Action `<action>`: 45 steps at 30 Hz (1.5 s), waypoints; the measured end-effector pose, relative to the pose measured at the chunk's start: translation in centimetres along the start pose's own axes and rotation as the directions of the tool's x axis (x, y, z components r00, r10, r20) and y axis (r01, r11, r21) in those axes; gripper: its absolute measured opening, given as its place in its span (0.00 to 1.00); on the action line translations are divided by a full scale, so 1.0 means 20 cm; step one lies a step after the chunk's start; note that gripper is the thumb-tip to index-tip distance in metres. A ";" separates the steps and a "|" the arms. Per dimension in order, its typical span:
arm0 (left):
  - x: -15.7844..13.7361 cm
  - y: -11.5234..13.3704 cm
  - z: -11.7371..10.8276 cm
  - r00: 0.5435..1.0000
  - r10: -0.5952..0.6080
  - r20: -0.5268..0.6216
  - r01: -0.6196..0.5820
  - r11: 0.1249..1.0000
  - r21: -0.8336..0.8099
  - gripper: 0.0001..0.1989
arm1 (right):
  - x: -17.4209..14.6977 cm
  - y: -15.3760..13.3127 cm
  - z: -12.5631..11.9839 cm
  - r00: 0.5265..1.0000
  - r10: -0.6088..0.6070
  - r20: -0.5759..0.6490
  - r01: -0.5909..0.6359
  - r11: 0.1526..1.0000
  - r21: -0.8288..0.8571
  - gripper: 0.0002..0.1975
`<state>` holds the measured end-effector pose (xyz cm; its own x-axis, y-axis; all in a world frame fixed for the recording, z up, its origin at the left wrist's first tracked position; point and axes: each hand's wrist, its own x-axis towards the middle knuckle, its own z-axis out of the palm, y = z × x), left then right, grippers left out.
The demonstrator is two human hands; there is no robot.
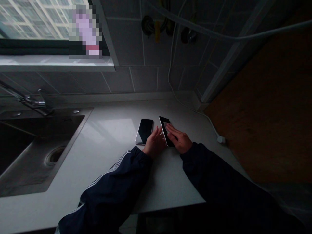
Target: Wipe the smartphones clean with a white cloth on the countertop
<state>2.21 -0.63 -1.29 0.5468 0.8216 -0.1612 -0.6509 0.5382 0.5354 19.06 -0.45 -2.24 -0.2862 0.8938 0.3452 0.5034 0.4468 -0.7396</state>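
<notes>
Grasped at its left edge by the left hand (155,143), a dark tilted phone (164,119) is just right of the frame's centre, its long axis running from upper left to lower right, its top end pointing away from the person. The right hand (179,138) lays extended fingers over a small pale cloth (165,126) on its face; whether they pinch the cloth I cannot tell. Just left, a second phone (145,130) lies on the white counter (109,152), long axis slanting from upper right to lower left.
</notes>
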 end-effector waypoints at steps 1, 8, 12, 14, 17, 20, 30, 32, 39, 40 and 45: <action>0.00 0.00 0.00 1.000 0.004 0.000 -0.004 1.000 0.023 0.32 | 0.00 0.00 0.00 1.000 0.002 0.004 -0.002 1.000 -0.007 0.31; 0.03 -0.03 -0.02 0.997 0.052 -0.061 -0.039 0.980 0.193 0.40 | -0.01 -0.01 0.00 1.000 -0.011 0.027 0.011 1.000 -0.024 0.33; 0.03 -0.04 -0.03 0.996 0.085 -0.036 -0.076 0.976 0.203 0.36 | -0.01 -0.02 0.01 1.000 -0.014 0.018 0.015 1.000 -0.016 0.32; 0.02 -0.04 -0.03 0.994 0.098 -0.042 -0.088 0.976 0.197 0.37 | -0.01 -0.03 0.01 1.000 -0.012 0.014 0.012 1.000 -0.015 0.32; 0.02 -0.03 -0.04 0.994 0.094 -0.063 -0.081 0.979 0.185 0.41 | -0.01 -0.04 0.01 1.000 -0.007 0.017 0.007 1.000 -0.022 0.32; 0.01 -0.02 -0.03 0.993 0.102 -0.056 -0.092 0.983 0.158 0.37 | -0.02 -0.05 0.01 1.000 -0.008 0.023 0.009 1.000 -0.024 0.32; -0.04 0.03 0.02 0.994 0.000 0.109 -0.005 0.999 0.051 0.29 | -0.02 -0.11 -0.02 0.996 0.002 -0.092 0.006 0.996 0.087 0.42; -0.04 0.03 0.02 0.991 -0.013 0.131 0.003 0.997 0.072 0.27 | -0.01 -0.13 -0.03 0.990 0.027 -0.141 -0.007 0.990 0.139 0.39; -0.03 0.04 0.01 0.999 0.053 0.005 -0.053 0.991 0.121 0.25 | 0.03 -0.06 -0.06 0.907 0.367 -0.208 -0.198 0.805 0.559 0.30; -0.03 0.05 0.01 0.997 0.065 -0.027 -0.061 0.990 0.129 0.26 | 0.04 -0.04 -0.07 0.878 0.438 -0.193 -0.233 0.744 0.626 0.30; -0.01 0.05 0.01 0.974 0.147 -0.171 -0.113 0.975 0.193 0.29 | 0.07 0.03 -0.10 0.815 0.568 -0.110 -0.283 0.557 0.781 0.27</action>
<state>1.58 -0.22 -0.63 0.3473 0.9115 -0.2203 -0.5945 0.3957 0.7000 20.63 1.24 -1.07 0.1424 0.9869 -0.0754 -0.2752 -0.0337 -0.9608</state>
